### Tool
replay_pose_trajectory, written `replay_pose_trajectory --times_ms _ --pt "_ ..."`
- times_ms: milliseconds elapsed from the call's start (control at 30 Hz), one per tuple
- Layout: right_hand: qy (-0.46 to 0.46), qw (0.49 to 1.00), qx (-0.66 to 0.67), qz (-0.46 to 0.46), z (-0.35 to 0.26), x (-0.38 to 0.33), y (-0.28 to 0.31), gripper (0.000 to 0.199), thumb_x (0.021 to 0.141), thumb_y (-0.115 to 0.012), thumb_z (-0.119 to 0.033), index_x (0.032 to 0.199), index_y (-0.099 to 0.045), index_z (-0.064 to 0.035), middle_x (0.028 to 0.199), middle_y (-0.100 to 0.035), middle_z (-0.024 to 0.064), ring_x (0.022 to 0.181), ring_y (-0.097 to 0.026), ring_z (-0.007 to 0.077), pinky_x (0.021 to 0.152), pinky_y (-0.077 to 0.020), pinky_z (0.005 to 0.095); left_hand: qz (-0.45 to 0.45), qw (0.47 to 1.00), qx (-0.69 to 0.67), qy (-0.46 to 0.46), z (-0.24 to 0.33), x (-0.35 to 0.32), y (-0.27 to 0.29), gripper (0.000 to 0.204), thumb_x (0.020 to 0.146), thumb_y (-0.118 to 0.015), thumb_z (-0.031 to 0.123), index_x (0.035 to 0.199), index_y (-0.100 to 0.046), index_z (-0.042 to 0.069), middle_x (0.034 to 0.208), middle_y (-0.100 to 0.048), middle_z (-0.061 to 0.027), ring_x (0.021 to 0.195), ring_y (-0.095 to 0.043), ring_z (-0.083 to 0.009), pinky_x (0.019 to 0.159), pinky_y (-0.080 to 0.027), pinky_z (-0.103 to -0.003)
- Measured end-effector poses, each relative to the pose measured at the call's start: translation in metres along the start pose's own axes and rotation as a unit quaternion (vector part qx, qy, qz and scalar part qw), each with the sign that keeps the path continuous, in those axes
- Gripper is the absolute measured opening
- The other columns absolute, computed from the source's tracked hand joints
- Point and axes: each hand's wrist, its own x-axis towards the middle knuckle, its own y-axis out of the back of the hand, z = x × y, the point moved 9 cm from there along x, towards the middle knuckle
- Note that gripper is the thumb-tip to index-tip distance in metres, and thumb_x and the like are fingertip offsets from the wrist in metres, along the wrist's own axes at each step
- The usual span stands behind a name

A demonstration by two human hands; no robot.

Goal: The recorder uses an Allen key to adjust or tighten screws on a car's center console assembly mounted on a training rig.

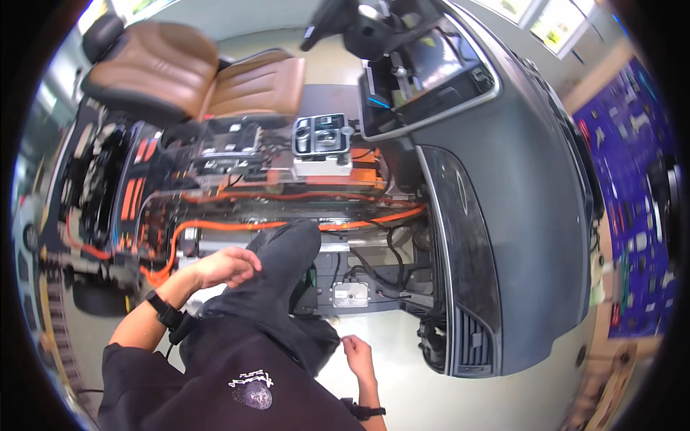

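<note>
You're holding your left hand (224, 268), fingers curled together, over your dark cloth trousers (279, 267); your right hand (359, 357) is bunching its fingers beside one knee, perhaps pinching cloth; a thick bright-orange cable (208, 225) is running beyond.

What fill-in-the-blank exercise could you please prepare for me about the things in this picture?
1. Of the seat and the dashboard, the brown one is the ____.
2. Of the left hand and the right hand, the one nearer to the dashboard is the ____ hand.
3. The band on the person's left wrist is coloured ____.

Missing words: seat; right; black.
</note>
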Motion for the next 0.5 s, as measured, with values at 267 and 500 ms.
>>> replay_pose_trajectory --times_ms 267,500 --pt "0.008 0.973 -0.128 -0.193 0.054 0.029 0.005 0.025 0.096 -0.058 -0.023 0.1 -0.074 -0.004 0.067 -0.064 0.0089 0.063 -0.061 0.0165 0.063 -0.0504 0.0321 0.243 0.925 -0.246 -0.159 -0.131 -0.155 0.025 0.011 0.092 -0.044 0.01 0.085 -0.052 0.008 0.059 -0.033 0.0068 0.048 -0.026 -0.0053 0.043 -0.021 -0.023" --pt "-0.258 0.942 -0.088 -0.197 0.187 -0.052 0.063 0.022 0.091 -0.064 -0.024 0.095 -0.076 -0.0063 0.065 -0.064 0.0049 0.051 -0.055 0.013 0.046 -0.0456 0.0284 0.276 0.906 -0.274 -0.169 -0.196 -0.177 0.015 0.01 0.093 -0.046 0.01 0.085 -0.052 0.008 0.059 -0.034 0.0062 0.048 -0.028 -0.0052 0.043 -0.023 -0.023"
